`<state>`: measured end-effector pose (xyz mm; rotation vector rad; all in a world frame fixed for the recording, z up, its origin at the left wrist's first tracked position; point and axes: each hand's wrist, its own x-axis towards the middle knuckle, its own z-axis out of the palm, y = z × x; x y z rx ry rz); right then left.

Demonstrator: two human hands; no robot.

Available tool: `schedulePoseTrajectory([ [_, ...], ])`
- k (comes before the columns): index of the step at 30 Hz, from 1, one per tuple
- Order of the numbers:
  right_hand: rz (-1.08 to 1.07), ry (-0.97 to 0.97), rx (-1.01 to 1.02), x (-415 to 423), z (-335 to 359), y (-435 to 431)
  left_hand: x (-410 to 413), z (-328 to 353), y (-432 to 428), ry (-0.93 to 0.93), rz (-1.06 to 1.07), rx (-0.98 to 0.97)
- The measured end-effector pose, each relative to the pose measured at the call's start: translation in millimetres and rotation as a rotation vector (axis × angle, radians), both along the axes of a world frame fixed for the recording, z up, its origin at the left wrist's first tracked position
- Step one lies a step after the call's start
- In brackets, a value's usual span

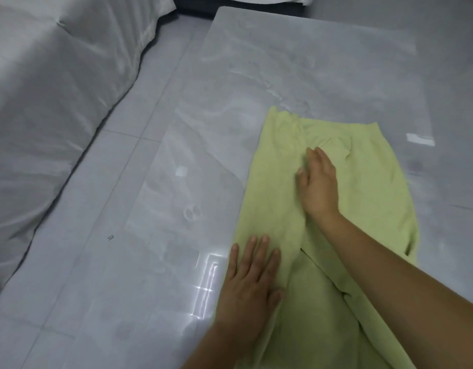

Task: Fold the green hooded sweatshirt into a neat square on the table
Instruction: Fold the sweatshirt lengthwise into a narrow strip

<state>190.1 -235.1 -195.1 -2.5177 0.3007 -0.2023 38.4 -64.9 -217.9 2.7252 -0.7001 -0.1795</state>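
Left hand (252,272) lies flat, fingers straight, across the near left edge of the green hooded sweatshirt (368,187). Right hand (319,182) presses flat on its centre, fingers straight. Both hands hold nothing; the sweatshirt lies spread on the glossy grey surface (310,62).

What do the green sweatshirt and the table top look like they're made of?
Sweatshirt: soft knit cloth, probably cotton fleece, with a matte finish. It lies limp, creases easily and has a slightly fuzzy face.
Table: a hard, smooth, glossy grey slab with pale marble-like veins, perhaps stone or laminate. Bright glare reflects off its near part.
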Motion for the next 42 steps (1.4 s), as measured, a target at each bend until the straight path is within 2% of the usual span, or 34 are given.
schedulePoseTrajectory([
  [1, 0.094, -0.033, -0.071, -3.5, -3.8, 8.9, -1.8, -2.3, -2.7, 0.017, 0.004, 0.01],
  [3, 0.215, 0.051, -0.196, -9.6, -11.5, 23.5, -2.6, -3.0, -6.8, 0.028, 0.022, 0.039],
  [5, 0.227, 0.195, -0.299, -12.3, -24.0, 26.9, -4.2, -5.8, -9.0, 0.011, 0.028, 0.062],
  [8, 0.193, 0.256, -0.395, -7.7, -36.0, 22.5, -4.8, -9.1, -11.4, 0.006, 0.035, 0.095],
  [13, 0.227, 0.319, -0.388, -4.0, -33.0, 21.6, -3.0, -8.6, -12.2, -0.005, 0.045, 0.085],
  [17, 0.296, 0.357, -0.181, -7.7, -18.8, 9.7, -10.6, -7.8, -8.2, -0.021, -0.041, 0.048],
  [19, 0.207, 0.222, -0.065, -31.4, -13.2, -2.6, -9.0, -6.4, -8.4, -0.01, -0.062, 0.093],
  [22, 0.021, 0.106, -0.093, -91.5, -13.3, -24.1, -6.0, 3.6, -11.1, 0.036, -0.023, 0.081],
  [27, -0.123, 0.224, -0.214, -160.4, -20.7, -61.2, 21.9, 26.7, -37.5, 0.014, 0.014, -0.042],
  [31, -0.16, 0.25, -0.234, -191.4, -20.9, -69.4, 37.2, 15.6, -62.1, 0.076, -0.096, 0.183],
  [33, -0.211, 0.194, -0.228, -206.6, -21.9, -72.8, 33.5, 12.7, -68.6, 0.062, -0.068, 0.199],
  [35, -0.376, 0.211, -0.182, -225.0, -23.7, -77.3, 36.5, 21.2, -79.7, 0.041, 0.003, 0.114],
  [38, -0.626, 0.282, 0.051, -246.5, -25.4, -82.1, 61.1, 35.8, -117.2, 0.045, 0.04, -0.076],
  [42, -0.73, 0.342, 0.239, -245.8, -29.0, -88.9, 102.8, 44.6, -205.7, 0.23, 0.084, -0.232],
])
